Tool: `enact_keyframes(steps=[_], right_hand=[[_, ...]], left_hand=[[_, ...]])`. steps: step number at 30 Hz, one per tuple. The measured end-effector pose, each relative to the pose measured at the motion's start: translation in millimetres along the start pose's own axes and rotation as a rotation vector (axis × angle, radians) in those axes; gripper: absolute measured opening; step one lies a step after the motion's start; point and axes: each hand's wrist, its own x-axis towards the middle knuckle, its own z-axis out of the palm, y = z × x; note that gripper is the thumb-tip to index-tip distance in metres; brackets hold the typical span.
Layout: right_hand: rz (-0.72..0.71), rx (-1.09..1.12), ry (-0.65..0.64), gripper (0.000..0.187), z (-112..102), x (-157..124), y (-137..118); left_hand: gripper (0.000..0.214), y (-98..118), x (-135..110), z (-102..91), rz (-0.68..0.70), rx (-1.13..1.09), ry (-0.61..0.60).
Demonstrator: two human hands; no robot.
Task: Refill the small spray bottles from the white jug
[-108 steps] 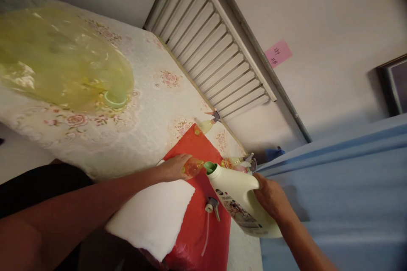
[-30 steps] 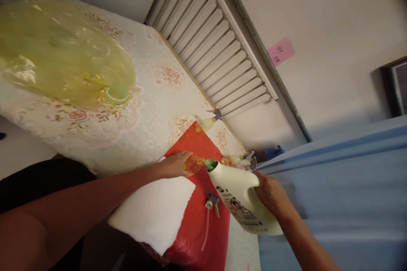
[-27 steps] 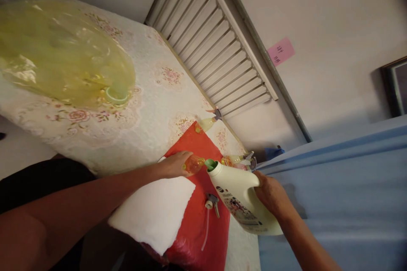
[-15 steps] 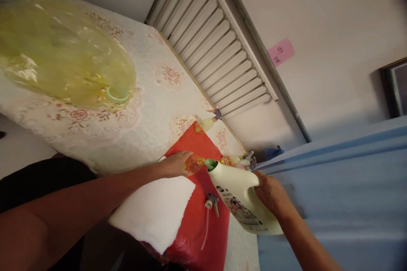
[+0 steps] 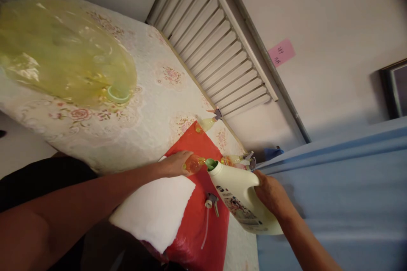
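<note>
Over red sheet (image 5: 190,233), L hand (image 5: 173,164) prob. curled round btl (image 5: 193,164).

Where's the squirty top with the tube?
Low in the head view, the spray top lies on the red cover, right of the white sheet and left of the pale jug.

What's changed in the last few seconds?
No visible change beyond a slight shift of the whole view; nothing taken or released. The left hand still holds the small bottle by the spout of the jug in the right hand; the spray head lies where it was.
</note>
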Motion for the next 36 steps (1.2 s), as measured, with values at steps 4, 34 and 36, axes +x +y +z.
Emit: enact_keyframes(steps=[4, 34, 36], right_hand=[[-0.002, 0.004, -0.001, 0.040, -0.5, -0.5, -0.4], [0.033, 0.011, -0.031, 0.039, -2.2, -0.1, -1.1], [0.030, 0.011, -0.036, 0.040, -2.4, -0.5, -0.9]], left_hand=[[0.076, 0.0, -0.7, 0.6, -0.005, 0.011, 0.025], [0.069, 3.0, -0.8, -1.1, 0.003, 0.053, 0.005], [0.069, 3.2, -1.1, -1.4, 0.005, 0.054, 0.006]])
